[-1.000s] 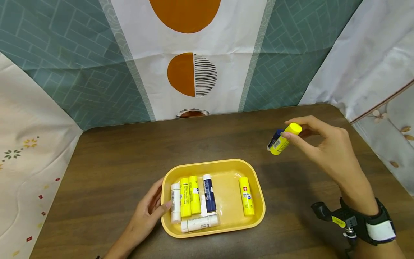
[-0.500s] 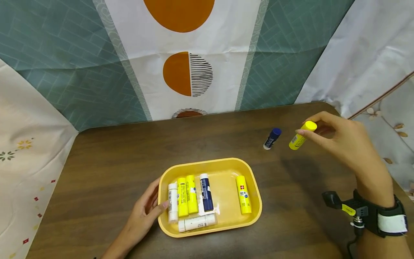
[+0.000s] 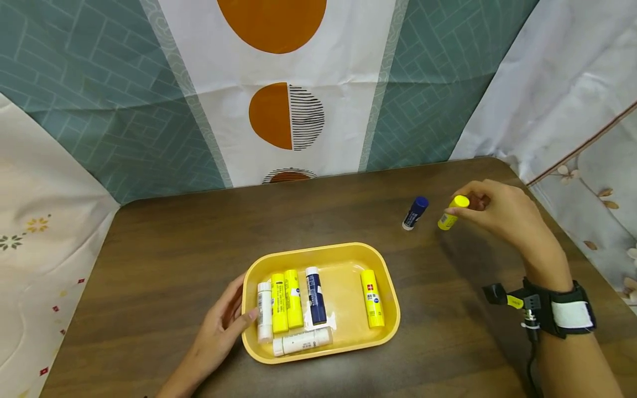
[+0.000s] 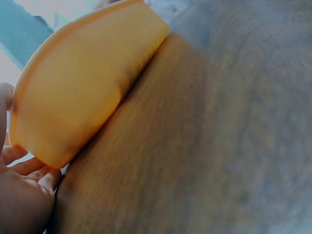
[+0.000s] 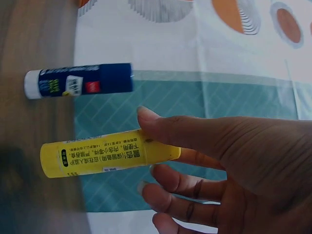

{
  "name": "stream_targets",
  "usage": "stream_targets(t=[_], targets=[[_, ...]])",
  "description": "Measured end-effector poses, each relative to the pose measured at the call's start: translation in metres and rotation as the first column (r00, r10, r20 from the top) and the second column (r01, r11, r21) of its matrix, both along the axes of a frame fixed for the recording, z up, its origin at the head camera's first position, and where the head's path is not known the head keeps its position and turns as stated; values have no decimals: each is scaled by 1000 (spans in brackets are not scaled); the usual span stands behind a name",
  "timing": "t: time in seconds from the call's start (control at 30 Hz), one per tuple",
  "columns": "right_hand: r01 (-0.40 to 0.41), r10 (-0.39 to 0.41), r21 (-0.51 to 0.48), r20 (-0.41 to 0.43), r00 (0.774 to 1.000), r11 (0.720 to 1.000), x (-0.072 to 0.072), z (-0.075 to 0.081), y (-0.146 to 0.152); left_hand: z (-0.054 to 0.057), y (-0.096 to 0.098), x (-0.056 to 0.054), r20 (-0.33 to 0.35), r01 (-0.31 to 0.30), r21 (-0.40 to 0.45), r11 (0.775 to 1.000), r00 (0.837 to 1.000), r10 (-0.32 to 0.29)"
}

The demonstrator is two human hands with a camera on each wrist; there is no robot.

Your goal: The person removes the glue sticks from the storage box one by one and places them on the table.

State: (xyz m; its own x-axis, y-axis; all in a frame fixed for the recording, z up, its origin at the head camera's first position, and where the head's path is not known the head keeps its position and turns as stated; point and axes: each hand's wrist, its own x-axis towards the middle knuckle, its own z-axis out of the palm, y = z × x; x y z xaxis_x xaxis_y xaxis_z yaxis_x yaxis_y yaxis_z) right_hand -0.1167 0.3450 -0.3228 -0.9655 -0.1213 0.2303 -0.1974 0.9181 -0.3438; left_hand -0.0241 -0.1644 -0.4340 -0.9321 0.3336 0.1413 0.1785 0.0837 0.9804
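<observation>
My right hand [image 3: 507,213] pinches the upper end of a yellow glue stick [image 5: 92,153] between thumb and fingers. It stands near upright, its base close over the table at the right. Beside it, to the left, a navy blue glue stick [image 3: 415,213] with a white end stands on the table. My left hand [image 3: 219,326] grips the left rim of a yellow plastic tray [image 3: 318,250], thumb over the edge and fingers along the outer wall. In the left wrist view, the tray's outer side [image 4: 83,83] hides part of those fingers.
Inside the tray lie white glue sticks [image 3: 302,341], yellow ones [image 3: 372,298] and a navy one [image 3: 316,296]. A patterned cloth [image 3: 318,110] hangs behind the brown wooden table [image 3: 199,237]. Pale cloths [image 3: 572,110] hang at both sides.
My right hand first moved right with the yellow glue stick, away from the navy one, then came down and slightly back left. The left hand has stayed on the tray.
</observation>
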Motion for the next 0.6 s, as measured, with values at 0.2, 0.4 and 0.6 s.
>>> stream_targets(t=[0.2, 0.4, 0.6], targets=[[40, -41, 23, 64, 997, 999, -3, -8, 3, -1, 1, 0, 18, 10, 5, 1000, 1000, -11], [59, -61, 23, 95, 994, 998, -8, -10, 3, 0, -1, 0, 11, -1, 3, 1000, 1000, 1], [55, -57, 18, 124, 991, 998, -11, -12, 1, 0, -2, 0, 11, -3, -3, 1000, 1000, 3]])
